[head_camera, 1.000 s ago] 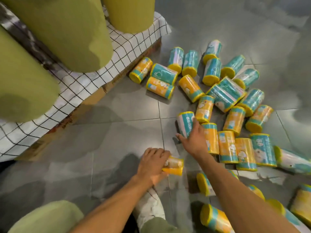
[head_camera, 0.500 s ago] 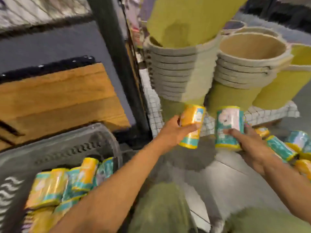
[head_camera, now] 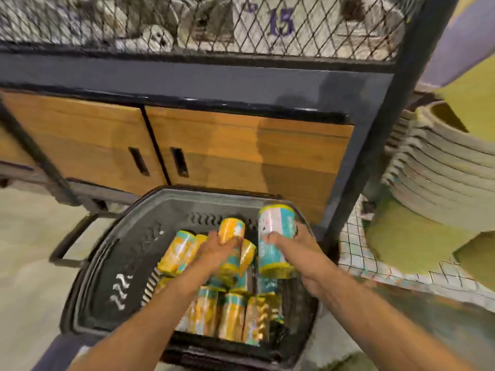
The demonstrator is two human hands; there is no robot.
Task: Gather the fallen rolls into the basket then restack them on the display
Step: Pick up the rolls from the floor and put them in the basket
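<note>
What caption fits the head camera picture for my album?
Left hand with a yellow roll and right hand with a teal roll reach over the grey basket of gathered rolls.

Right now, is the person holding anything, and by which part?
Yes, two rolls over the basket: the left hand holds the yellow roll around its middle, the right hand the teal roll around its middle.

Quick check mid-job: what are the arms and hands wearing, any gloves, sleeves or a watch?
No gloves: the left hand and right hand are bare. The left forearm and right forearm are bare too, with no sleeve, watch or bracelet showing up to the frame edge. Rings cannot be ruled out; the fingers are too blurred.
</note>
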